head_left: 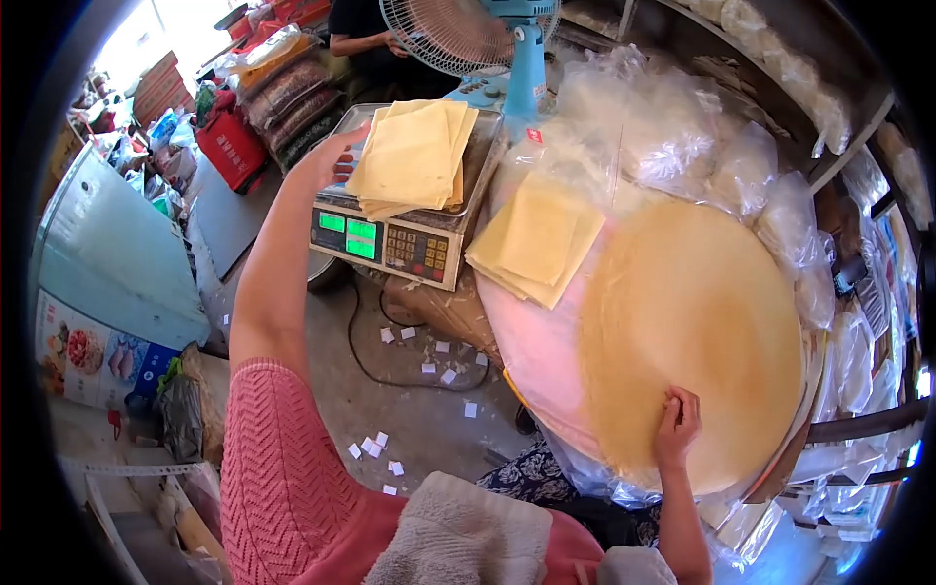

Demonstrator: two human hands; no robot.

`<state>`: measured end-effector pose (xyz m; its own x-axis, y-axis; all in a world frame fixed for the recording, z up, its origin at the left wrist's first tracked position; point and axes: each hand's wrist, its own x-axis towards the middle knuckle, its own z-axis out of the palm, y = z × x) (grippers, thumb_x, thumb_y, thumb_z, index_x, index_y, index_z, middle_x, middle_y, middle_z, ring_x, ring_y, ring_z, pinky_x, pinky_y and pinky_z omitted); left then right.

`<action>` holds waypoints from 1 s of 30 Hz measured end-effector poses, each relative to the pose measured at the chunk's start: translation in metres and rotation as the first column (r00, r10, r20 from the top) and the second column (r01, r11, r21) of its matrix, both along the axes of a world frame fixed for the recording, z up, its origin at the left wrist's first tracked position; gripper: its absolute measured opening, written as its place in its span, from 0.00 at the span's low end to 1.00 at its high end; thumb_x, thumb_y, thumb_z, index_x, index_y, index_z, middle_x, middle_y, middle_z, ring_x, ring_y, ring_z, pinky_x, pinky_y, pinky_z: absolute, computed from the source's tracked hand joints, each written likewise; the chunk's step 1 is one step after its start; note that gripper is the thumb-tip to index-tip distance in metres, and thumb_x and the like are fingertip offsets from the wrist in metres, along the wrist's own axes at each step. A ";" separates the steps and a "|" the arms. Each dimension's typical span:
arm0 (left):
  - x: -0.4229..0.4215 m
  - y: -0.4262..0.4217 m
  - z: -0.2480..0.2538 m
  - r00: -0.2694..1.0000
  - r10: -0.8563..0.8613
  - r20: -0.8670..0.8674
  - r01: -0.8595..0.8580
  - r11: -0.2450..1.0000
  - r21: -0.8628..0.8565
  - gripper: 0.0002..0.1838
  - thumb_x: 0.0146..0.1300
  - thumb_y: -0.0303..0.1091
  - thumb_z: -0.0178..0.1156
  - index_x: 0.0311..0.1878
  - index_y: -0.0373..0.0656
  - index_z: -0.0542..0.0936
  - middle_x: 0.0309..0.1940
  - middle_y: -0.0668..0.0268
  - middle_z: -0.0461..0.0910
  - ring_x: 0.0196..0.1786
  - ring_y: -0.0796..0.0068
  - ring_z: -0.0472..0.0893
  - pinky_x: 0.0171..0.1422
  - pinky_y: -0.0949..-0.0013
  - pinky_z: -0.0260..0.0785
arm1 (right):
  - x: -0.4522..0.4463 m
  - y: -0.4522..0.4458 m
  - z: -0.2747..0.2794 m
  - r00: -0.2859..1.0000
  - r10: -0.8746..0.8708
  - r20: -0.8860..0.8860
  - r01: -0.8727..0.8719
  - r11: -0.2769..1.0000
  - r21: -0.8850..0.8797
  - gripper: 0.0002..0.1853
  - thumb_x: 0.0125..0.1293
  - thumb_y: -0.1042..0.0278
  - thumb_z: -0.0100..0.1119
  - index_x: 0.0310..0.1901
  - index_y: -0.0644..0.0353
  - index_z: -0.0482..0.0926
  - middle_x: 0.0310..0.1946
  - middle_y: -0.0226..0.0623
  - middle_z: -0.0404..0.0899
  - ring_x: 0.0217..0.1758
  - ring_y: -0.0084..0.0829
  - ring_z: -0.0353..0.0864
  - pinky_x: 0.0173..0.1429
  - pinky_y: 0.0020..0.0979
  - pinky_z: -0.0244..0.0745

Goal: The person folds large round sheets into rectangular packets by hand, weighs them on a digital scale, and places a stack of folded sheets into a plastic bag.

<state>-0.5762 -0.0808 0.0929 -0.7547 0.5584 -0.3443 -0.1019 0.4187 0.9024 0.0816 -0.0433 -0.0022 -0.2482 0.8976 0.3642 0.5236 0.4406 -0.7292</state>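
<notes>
My left hand (337, 161) reaches out with its fingers apart, at the left edge of a stack of pale yellow square sheets (409, 156). That stack lies slightly fanned on the metal pan of a digital scale (388, 242) with lit green displays. Whether my fingertips touch the sheets I cannot tell. My right hand (679, 427) rests with curled fingers on a large round tan sheet (697, 331); its fingertips are hidden. Between the scale and the round sheet lies a smaller stack of square sheets (538, 239) on pinkish plastic (526, 341).
A blue fan (526, 73) stands behind the scale, with another person's arm (361, 44) beside it. Clear plastic bags (673, 127) are heaped along the table's back. A black cable (366, 366) and several white paper squares (370, 447) lie on the floor.
</notes>
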 end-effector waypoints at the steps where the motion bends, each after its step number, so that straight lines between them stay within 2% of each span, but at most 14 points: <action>1: 0.004 -0.001 0.001 0.999 -0.040 0.034 0.040 0.999 -0.021 0.41 0.44 0.64 0.68 0.51 0.37 0.75 0.42 0.62 0.75 0.47 0.69 0.71 0.51 0.69 0.65 | 0.000 0.000 0.000 1.000 -0.005 0.014 0.005 1.000 0.003 0.07 0.64 0.78 0.48 0.41 0.64 0.76 0.37 0.41 0.77 0.36 0.32 0.78 0.39 0.28 0.75; 4: -0.013 0.010 -0.018 0.965 -0.227 0.131 0.228 0.974 0.009 0.32 0.49 0.58 0.68 0.48 0.40 0.78 0.37 0.68 0.78 0.37 0.73 0.77 0.47 0.68 0.70 | 0.005 0.002 -0.007 0.998 -0.011 0.065 0.009 1.000 0.023 0.07 0.64 0.77 0.49 0.41 0.63 0.76 0.36 0.42 0.77 0.36 0.35 0.78 0.39 0.31 0.74; 5: 0.007 0.008 -0.003 0.895 -0.405 0.186 0.399 0.914 0.070 0.23 0.56 0.50 0.64 0.47 0.42 0.79 0.39 0.69 0.80 0.40 0.75 0.80 0.49 0.68 0.72 | 0.004 0.002 -0.006 0.999 -0.008 0.046 0.007 1.000 0.022 0.07 0.64 0.77 0.49 0.40 0.63 0.77 0.36 0.41 0.77 0.35 0.34 0.78 0.38 0.30 0.74; 7: 0.025 -0.001 0.004 0.869 -0.488 -0.075 0.494 0.860 0.128 0.18 0.60 0.41 0.56 0.50 0.42 0.78 0.44 0.67 0.81 0.44 0.74 0.81 0.52 0.66 0.73 | 0.009 0.001 -0.012 0.998 -0.017 0.062 0.014 0.999 0.050 0.08 0.63 0.77 0.49 0.41 0.62 0.77 0.36 0.42 0.77 0.36 0.38 0.78 0.39 0.33 0.74; 10: -0.027 0.004 -0.038 0.858 -0.505 0.093 0.441 0.818 0.369 0.19 0.63 0.40 0.54 0.52 0.37 0.78 0.48 0.62 0.79 0.53 0.70 0.76 0.61 0.66 0.67 | 0.017 0.002 -0.014 0.998 -0.008 0.061 0.002 0.995 0.097 0.09 0.59 0.77 0.52 0.42 0.60 0.77 0.37 0.43 0.78 0.39 0.44 0.78 0.41 0.37 0.75; 11: -0.042 0.005 -0.050 0.772 -0.600 -0.210 0.634 0.702 0.326 0.17 0.65 0.37 0.53 0.52 0.37 0.78 0.49 0.62 0.78 0.52 0.72 0.76 0.60 0.67 0.66 | 0.016 0.000 -0.009 0.996 -0.047 0.075 0.042 0.997 0.064 0.09 0.59 0.77 0.52 0.41 0.60 0.77 0.37 0.43 0.78 0.39 0.43 0.78 0.42 0.37 0.75; 12: -0.028 0.004 -0.047 0.675 -0.529 -0.514 0.679 0.718 0.154 0.15 0.66 0.34 0.52 0.51 0.37 0.78 0.49 0.62 0.78 0.51 0.73 0.75 0.60 0.68 0.65 | 0.015 0.000 -0.005 0.995 -0.058 0.083 0.056 0.998 0.027 0.09 0.58 0.77 0.52 0.41 0.59 0.77 0.36 0.42 0.78 0.39 0.43 0.78 0.42 0.37 0.75; 13: -0.059 0.012 -0.064 0.813 -0.496 -0.304 0.560 0.810 0.176 0.17 0.64 0.37 0.54 0.53 0.39 0.77 0.48 0.62 0.78 0.50 0.70 0.76 0.58 0.67 0.67 | 0.015 0.000 -0.005 0.997 -0.058 0.052 0.056 0.998 0.039 0.09 0.58 0.77 0.52 0.40 0.59 0.77 0.36 0.42 0.78 0.39 0.43 0.78 0.42 0.37 0.75; 16: -0.034 0.033 -0.043 0.844 -0.481 0.237 0.414 0.865 0.282 0.21 0.60 0.40 0.57 0.54 0.40 0.75 0.48 0.64 0.78 0.49 0.67 0.77 0.57 0.64 0.68 | 0.015 0.002 -0.005 0.999 -0.038 -0.013 0.039 0.998 0.059 0.09 0.58 0.76 0.52 0.40 0.59 0.78 0.37 0.41 0.78 0.40 0.44 0.78 0.42 0.38 0.75; 20: -0.001 0.041 -0.001 0.884 -0.453 0.114 0.395 0.855 0.335 0.26 0.56 0.41 0.59 0.55 0.37 0.73 0.45 0.58 0.79 0.43 0.61 0.80 0.51 0.61 0.73 | 0.017 0.000 -0.009 0.999 -0.036 0.004 0.036 0.994 0.101 0.08 0.59 0.76 0.52 0.40 0.58 0.77 0.37 0.41 0.78 0.40 0.44 0.78 0.42 0.39 0.75; 23: 0.120 0.041 0.073 0.838 -0.544 0.049 0.471 0.766 0.437 0.27 0.55 0.40 0.60 0.56 0.35 0.72 0.44 0.55 0.79 0.42 0.60 0.81 0.48 0.61 0.75 | 0.020 0.000 -0.013 0.999 -0.019 -0.028 0.021 0.996 0.084 0.08 0.60 0.75 0.50 0.40 0.58 0.77 0.37 0.41 0.77 0.40 0.44 0.78 0.41 0.39 0.74; 27: 0.270 0.060 0.073 0.767 -0.605 0.213 0.396 0.708 0.585 0.28 0.57 0.41 0.56 0.58 0.33 0.70 0.48 0.53 0.79 0.45 0.57 0.81 0.51 0.56 0.76 | 0.024 0.003 -0.011 0.998 -0.010 -0.058 0.006 0.998 -0.056 0.09 0.64 0.71 0.51 0.44 0.58 0.77 0.37 0.39 0.79 0.41 0.40 0.80 0.43 0.35 0.75; 28: 0.301 0.070 0.050 0.748 -0.606 0.270 0.372 0.720 0.586 0.28 0.57 0.41 0.57 0.57 0.34 0.70 0.47 0.53 0.79 0.44 0.57 0.82 0.50 0.55 0.76 | 0.030 0.006 -0.012 0.941 -0.021 -0.338 -0.083 0.954 -0.290 0.10 0.66 0.68 0.50 0.46 0.57 0.76 0.40 0.37 0.79 0.42 0.38 0.80 0.44 0.36 0.75; 30: 0.388 0.073 0.026 0.665 -0.648 0.370 0.416 0.734 0.538 0.27 0.56 0.40 0.57 0.58 0.35 0.70 0.45 0.54 0.80 0.43 0.58 0.82 0.50 0.57 0.77 | 0.051 0.015 -0.013 0.642 -0.236 -0.729 -0.419 0.688 -0.592 0.12 0.69 0.62 0.49 0.49 0.55 0.75 0.44 0.34 0.79 0.46 0.35 0.80 0.46 0.38 0.75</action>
<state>-0.1886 -0.0078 0.1185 -0.0566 0.9692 -0.2398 -0.4535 0.1890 0.8710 0.1325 -0.0279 -0.0148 -0.3020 0.9263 -0.2254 -0.3165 -0.3205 -0.8928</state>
